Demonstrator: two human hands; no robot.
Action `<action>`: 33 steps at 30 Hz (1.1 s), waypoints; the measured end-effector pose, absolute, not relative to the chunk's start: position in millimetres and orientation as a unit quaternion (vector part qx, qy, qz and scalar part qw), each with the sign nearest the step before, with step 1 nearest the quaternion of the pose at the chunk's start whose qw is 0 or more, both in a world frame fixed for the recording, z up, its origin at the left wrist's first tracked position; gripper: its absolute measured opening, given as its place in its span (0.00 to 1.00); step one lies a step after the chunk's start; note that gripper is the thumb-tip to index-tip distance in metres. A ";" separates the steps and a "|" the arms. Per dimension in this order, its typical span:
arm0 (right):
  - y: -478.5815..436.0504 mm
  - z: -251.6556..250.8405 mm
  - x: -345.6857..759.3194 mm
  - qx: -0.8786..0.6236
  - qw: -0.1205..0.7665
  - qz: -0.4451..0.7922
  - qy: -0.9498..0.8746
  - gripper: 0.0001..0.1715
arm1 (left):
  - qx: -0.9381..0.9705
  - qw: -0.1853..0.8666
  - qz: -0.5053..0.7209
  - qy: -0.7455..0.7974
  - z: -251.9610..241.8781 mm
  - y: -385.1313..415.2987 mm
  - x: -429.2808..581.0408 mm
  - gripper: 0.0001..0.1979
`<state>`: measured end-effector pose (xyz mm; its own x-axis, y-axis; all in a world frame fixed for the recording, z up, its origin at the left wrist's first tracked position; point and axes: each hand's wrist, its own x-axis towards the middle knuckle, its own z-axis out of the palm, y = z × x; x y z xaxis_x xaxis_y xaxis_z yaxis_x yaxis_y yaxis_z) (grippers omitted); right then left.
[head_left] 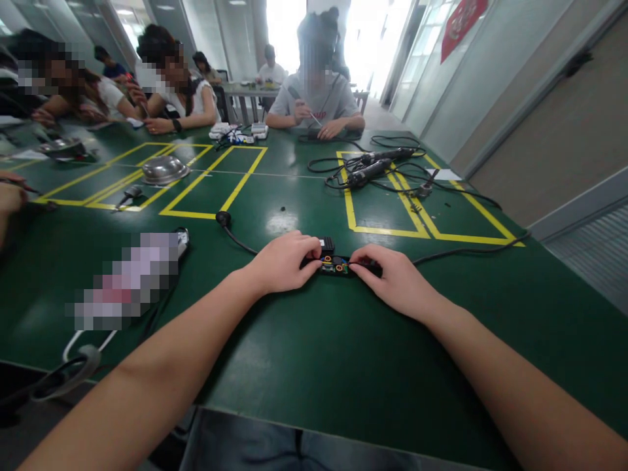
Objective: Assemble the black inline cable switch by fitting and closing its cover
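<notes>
An opened, narrow black case with a circuit board [334,264] in it lies on the green table in front of me. Copper-coloured ring coils show on the board. My left hand [289,263] pinches its left end between thumb and fingers, and my right hand [392,278] pinches the right end. Just behind sits a small black ribbed piece [326,244] with a white label, partly covered by my left fingers. A black cable with a plug [223,219] runs in from the left. Another black cable [471,250] leaves to the right. My fingers hide both ends of the case.
On the green table [304,373] are yellow tape outlines, a metal bowl [165,169] and black tools with coiled cords [370,171]. A blurred pouch-like item [130,278] lies by my left arm. Across the table a person [316,98] works; others sit at the left.
</notes>
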<state>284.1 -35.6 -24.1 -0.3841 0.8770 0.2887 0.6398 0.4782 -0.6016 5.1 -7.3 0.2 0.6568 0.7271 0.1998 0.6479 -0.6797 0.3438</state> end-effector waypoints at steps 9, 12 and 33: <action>-37.7 -21.0 282.2 -0.470 0.304 0.204 -0.803 0.05 | 0.899 0.132 0.188 0.372 0.4 -7.4 4.8 0.04; -38.5 -18.3 282.0 -0.472 0.308 0.201 -0.801 0.05 | 0.895 0.151 0.207 0.365 0.9 -6.7 3.3 0.04; -28.8 -21.4 289.3 -0.476 0.312 0.248 -0.784 0.07 | 0.907 0.106 0.122 0.388 13.8 -0.5 -3.2 0.09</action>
